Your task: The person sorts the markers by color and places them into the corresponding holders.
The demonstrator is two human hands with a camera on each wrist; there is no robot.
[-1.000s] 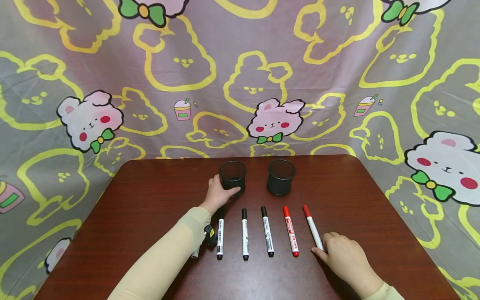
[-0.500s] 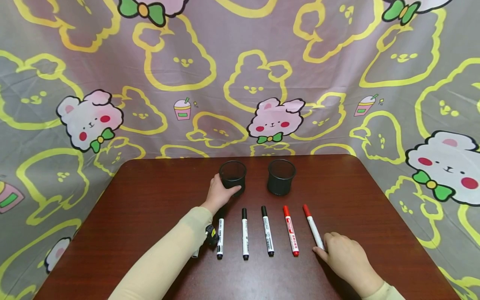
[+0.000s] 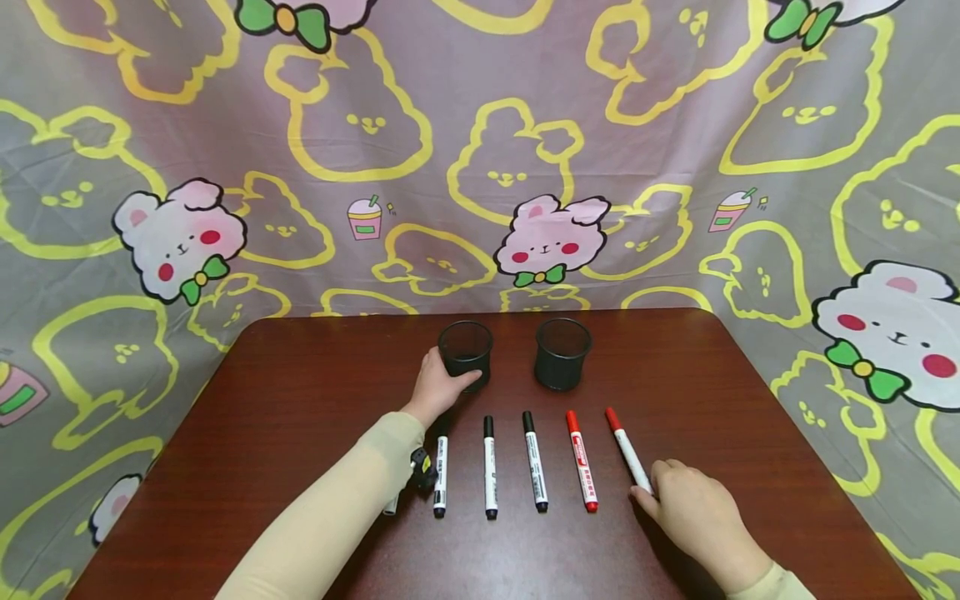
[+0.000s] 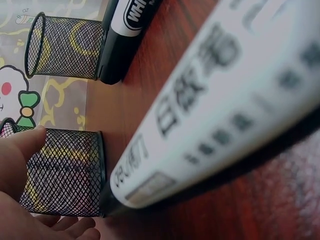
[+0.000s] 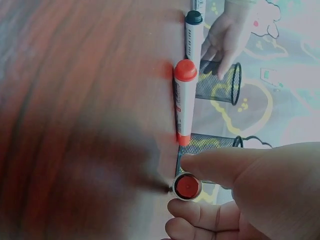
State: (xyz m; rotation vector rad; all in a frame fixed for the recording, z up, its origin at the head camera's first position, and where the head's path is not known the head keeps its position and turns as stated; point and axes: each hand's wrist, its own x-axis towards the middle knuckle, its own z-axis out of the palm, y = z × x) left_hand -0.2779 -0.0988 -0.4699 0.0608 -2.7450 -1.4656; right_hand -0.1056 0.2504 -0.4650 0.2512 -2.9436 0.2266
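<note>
My left hand (image 3: 438,385) holds the left black mesh pen cup (image 3: 472,367) at the back of the table, thumb on its near side and fingers round its left. In the left wrist view the fingers (image 4: 75,225) reach along the cup's lower side. My right hand (image 3: 693,508) pinches the rear end of a white marker (image 3: 632,454) with a red cap, which points away and slightly left. Seen from the right wrist, the marker's red end (image 5: 187,186) sits between thumb and fingers. Beside it lies a red-and-white marker (image 3: 581,462).
A second mesh pen cup (image 3: 562,357) stands to the right of the held one. Black-capped markers lie in a row: one (image 3: 536,462), another (image 3: 491,471), and a third (image 3: 440,475) by the left wrist. Another marker (image 3: 391,506) is mostly hidden under the left forearm. A patterned curtain (image 3: 420,167) hangs behind.
My right hand has shifted slightly forward and to the right, and the rear end of its marker has swung a little with it. The left hand keeps its place on the cup.
</note>
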